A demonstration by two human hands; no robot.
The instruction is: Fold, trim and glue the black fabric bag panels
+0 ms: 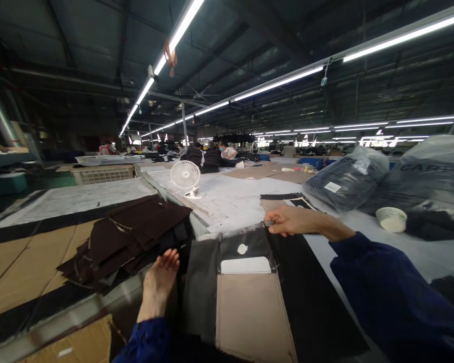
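My right hand (292, 221) pinches the far corner of a dark fabric piece (245, 242) that lies on the table before me. A white patch and a tan cardboard template (251, 315) sit on this piece. Black cloth (310, 297) runs along its right side. My left hand (159, 282) rests flat with fingers stretched out at the table's left edge, beside grey cloth (200, 282) and near a heap of dark brown cut pieces (128, 237).
A small white fan (185, 177) stands on white paper further back. Plastic-wrapped bundles (348, 181) and a white paper cup (391, 219) lie at the right. Cardboard sheets (18, 262) cover the left table. A white crate (104, 174) and several people are far behind.
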